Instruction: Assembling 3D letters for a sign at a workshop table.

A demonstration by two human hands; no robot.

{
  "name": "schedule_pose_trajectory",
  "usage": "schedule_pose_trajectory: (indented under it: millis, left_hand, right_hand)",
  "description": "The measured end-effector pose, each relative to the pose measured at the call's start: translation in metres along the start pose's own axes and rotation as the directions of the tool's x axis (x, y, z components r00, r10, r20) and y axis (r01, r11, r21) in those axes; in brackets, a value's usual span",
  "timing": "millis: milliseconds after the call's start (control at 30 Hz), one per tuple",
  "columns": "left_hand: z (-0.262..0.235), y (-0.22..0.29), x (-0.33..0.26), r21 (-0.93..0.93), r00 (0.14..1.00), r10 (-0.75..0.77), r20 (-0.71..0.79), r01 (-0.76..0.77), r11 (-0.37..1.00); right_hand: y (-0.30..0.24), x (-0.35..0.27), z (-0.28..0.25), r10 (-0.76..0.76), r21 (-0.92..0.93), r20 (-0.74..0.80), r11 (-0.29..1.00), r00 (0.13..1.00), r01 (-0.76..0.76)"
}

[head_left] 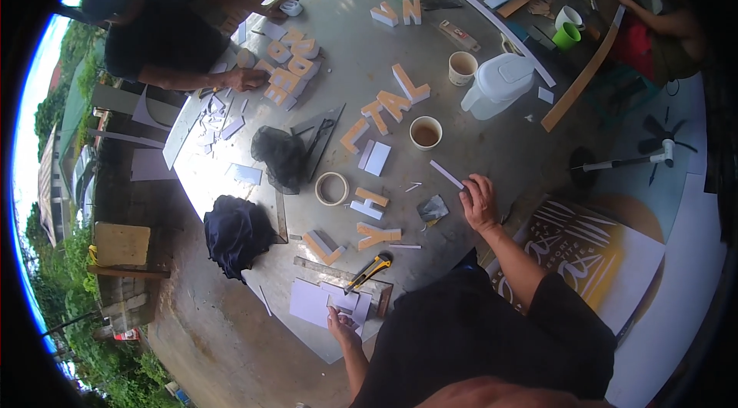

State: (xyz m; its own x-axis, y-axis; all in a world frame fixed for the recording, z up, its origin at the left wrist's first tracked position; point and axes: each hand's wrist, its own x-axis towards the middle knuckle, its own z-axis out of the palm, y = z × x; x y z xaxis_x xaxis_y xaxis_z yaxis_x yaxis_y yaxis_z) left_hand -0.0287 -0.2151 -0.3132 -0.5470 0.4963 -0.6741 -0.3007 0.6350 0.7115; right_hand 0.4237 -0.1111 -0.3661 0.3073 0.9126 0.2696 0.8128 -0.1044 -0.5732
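Observation:
My right hand [480, 202] pinches one end of a thin white strip [446, 174] above the grey table. At the table's near edge my left hand [344, 323] closes its fingers on a small pale piece, whose shape is partly hidden. Beneath that hand lie white board sheets [307, 302]. A yellow-and-black utility knife [369, 273] rests just beyond them, beside a metal ruler [311, 265]. Between my hands and farther out stand tan-faced letter pieces with white sides, such as one forked letter [378, 236]. A crumpled grey packet [433, 210] lies left of my right hand.
Around the middle are a tape roll [332, 188], a paper cup of brown liquid [425, 133], a white pitcher [500, 85] and dark cloth [237, 237]. A co-worker [165, 31] handles letters at far left; another person's arm [661, 19] shows at far right, above a fan [661, 150].

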Motion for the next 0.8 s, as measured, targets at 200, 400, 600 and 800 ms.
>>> schedule_pose_trajectory:
  millis: [200, 400, 600, 800]
  left_hand:
    - [0.014, -0.012, 0.013, 0.048, 0.999, -0.042, 0.013, 0.041, 0.998]
    - [0.008, -0.002, 0.012, 0.067, 0.981, -0.071, 0.179, 0.06, 0.996]
    - [0.003, 0.013, 0.016, 0.084, 0.938, -0.184, 0.292, 0.167, 0.982]
    - [-0.011, 0.011, 0.018, 0.098, 0.885, -0.197, 0.423, 0.171, 0.98]
  right_hand:
    - [0.018, 0.005, 0.003, -0.022, -0.035, -0.053, 0.999, 0.998, 0.02]
    - [0.023, 0.016, 0.017, -0.031, -0.034, -0.077, 0.999, 0.997, 0.028]
    - [0.03, 0.002, 0.014, -0.077, 0.068, -0.142, 0.994, 0.987, 0.088]
    - [0.004, -0.034, -0.017, 0.087, 0.219, -0.239, 0.975, 0.967, -0.034]
